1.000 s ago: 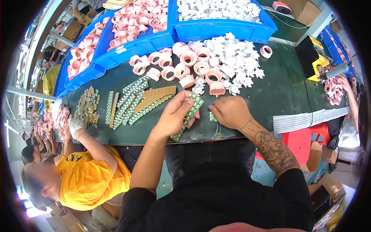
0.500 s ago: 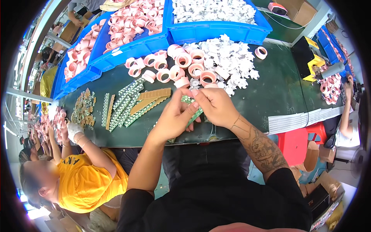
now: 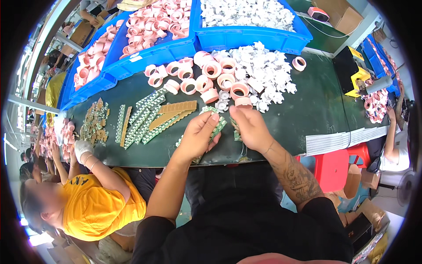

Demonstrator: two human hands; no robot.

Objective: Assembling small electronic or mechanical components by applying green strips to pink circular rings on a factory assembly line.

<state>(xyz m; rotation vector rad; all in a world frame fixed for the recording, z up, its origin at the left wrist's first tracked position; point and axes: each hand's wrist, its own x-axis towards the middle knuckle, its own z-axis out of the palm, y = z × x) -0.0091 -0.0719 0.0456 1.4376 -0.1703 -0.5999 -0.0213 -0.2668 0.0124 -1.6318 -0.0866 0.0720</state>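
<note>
My left hand (image 3: 197, 135) is closed on a green circuit board strip (image 3: 219, 126), its thumb lying on top. Close by on the right, my right hand (image 3: 252, 128) pinches a small green circuit board piece (image 3: 237, 133), mostly covered by the fingers. A gap separates the two hands over the table's near edge. More green circuit board strips (image 3: 143, 122) lie to the left, some turned brown side up, such as the brown strip (image 3: 178, 107). Beyond my hands are pink plastic rings (image 3: 211, 69) and a heap of white plastic parts (image 3: 268, 72).
Blue bins (image 3: 151, 57) of pink and white parts line the far side. A pile of small board pieces (image 3: 94, 122) lies left, near a co-worker's gloved hand (image 3: 82, 149). At right are a white slatted strip (image 3: 343, 140), a black-and-yellow device (image 3: 351, 70) and a red stool (image 3: 332, 169).
My hands have moved apart, the right one shifting right and slightly down. The board, formerly between both hands, now shows as a strip in the left and a small piece in the right.
</note>
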